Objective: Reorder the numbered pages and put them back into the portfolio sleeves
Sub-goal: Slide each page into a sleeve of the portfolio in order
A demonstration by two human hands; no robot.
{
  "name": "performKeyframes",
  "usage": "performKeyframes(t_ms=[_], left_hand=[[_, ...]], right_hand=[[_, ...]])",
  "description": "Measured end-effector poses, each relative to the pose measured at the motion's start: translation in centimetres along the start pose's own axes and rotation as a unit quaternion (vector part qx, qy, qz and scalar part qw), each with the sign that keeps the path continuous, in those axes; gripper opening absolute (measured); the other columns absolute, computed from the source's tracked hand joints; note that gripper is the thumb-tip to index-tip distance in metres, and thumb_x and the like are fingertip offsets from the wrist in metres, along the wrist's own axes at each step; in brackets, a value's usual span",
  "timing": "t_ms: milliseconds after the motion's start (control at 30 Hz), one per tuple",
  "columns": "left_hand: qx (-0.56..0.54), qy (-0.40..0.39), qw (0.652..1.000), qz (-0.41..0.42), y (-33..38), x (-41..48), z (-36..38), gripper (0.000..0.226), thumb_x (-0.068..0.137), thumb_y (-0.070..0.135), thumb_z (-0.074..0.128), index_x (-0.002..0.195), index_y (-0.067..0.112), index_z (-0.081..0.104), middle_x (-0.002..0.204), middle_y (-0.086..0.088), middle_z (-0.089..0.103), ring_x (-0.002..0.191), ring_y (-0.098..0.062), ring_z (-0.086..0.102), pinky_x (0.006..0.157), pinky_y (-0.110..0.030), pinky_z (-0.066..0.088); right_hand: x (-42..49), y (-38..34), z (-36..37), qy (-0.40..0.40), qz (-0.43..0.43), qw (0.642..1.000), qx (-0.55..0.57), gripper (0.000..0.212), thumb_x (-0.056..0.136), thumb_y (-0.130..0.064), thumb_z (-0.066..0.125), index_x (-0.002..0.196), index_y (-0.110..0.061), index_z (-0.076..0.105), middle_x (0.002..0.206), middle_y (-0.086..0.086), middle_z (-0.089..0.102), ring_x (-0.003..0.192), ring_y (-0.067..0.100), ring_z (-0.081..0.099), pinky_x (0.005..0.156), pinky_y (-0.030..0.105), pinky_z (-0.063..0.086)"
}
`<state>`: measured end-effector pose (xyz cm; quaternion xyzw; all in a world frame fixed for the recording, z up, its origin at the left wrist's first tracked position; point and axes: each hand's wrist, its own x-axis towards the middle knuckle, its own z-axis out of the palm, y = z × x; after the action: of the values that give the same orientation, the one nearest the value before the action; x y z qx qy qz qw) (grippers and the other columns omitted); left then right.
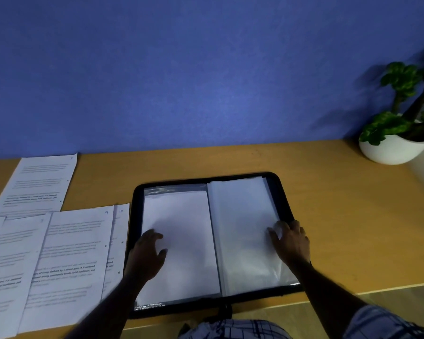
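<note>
A black zip-edged portfolio (212, 243) is lying open on the wooden bench (328, 216), near the front edge. Its clear plastic sleeves (242, 231) are showing white, blank-looking sheets on both sides. The left hand (147, 255) is resting on the left sleeve, its grip spread and holding nothing. The right hand (290, 242) is sitting at the right edge of the sleeves, its grip pinching the sleeve edge. The printed numbered pages (66, 255) are lying overlapped just beside the portfolio, on its left.
</note>
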<state>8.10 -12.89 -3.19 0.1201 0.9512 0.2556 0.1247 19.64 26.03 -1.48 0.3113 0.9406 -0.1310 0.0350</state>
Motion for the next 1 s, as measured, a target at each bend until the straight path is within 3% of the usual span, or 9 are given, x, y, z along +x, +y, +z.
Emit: performKeyframes(t_ms=[133, 300, 500, 667, 1000], left_hand=[[-0.003, 0.017, 1.0, 0.006, 0.3, 0.2, -0.4, 0.043, 0.085, 0.022, 0.074, 0.124, 0.016, 0.06, 0.136, -0.003, 0.057, 0.129, -0.021, 0.051, 0.104, -0.038, 0.047], [0.011, 0.021, 0.999, 0.037, 0.0, 0.3, -0.8, 0.041, 0.086, 0.025, 0.073, 0.124, 0.016, 0.06, 0.136, -0.003, 0.057, 0.128, -0.02, 0.052, 0.103, -0.035, 0.044], [0.033, 0.02, 0.997, 0.07, -2.3, 1.0, -2.6, 0.043, 0.09, 0.035, 0.067, 0.129, 0.02, 0.058, 0.141, 0.0, 0.054, 0.132, -0.019, 0.049, 0.106, -0.043, 0.043], [0.049, 0.052, 0.992, 0.1, -8.1, 2.4, -6.4, 0.053, 0.086, 0.05, 0.049, 0.121, 0.013, 0.065, 0.129, -0.009, 0.063, 0.118, -0.029, 0.061, 0.09, -0.046, 0.052], [0.079, 0.089, 0.992, 0.043, -24.1, 7.0, -17.2, 0.058, 0.088, 0.055, 0.047, 0.121, 0.011, 0.064, 0.126, -0.012, 0.064, 0.118, -0.032, 0.06, 0.093, -0.048, 0.052]], right_hand=[[0.7, 0.0, 0.3, -0.006, -0.032, 0.999, -0.013, 0.046, 0.091, -0.043, 0.06, 0.131, -0.021, 0.054, 0.131, 0.011, 0.05, 0.117, 0.031, 0.051, 0.094, 0.045, 0.045], [1.0, -3.4, 0.5, 0.0, -0.099, 0.994, -0.044, 0.052, 0.092, -0.043, 0.059, 0.137, -0.02, 0.051, 0.14, 0.008, 0.047, 0.128, 0.028, 0.045, 0.103, 0.045, 0.039], [0.0, -11.0, 2.5, -0.011, -0.168, 0.985, -0.029, 0.052, 0.091, -0.045, 0.06, 0.136, -0.019, 0.053, 0.136, 0.006, 0.051, 0.124, 0.024, 0.049, 0.103, 0.041, 0.041], [-1.4, -19.3, 4.7, 0.002, -0.214, 0.977, 0.008, 0.047, 0.087, -0.041, 0.063, 0.125, -0.013, 0.062, 0.121, 0.008, 0.058, 0.111, 0.031, 0.056, 0.091, 0.045, 0.046], [-3.2, -40.8, 9.0, -0.03, -0.242, 0.965, 0.095, 0.045, 0.088, -0.043, 0.061, 0.122, -0.013, 0.06, 0.119, 0.008, 0.057, 0.116, 0.03, 0.051, 0.094, 0.044, 0.041]])
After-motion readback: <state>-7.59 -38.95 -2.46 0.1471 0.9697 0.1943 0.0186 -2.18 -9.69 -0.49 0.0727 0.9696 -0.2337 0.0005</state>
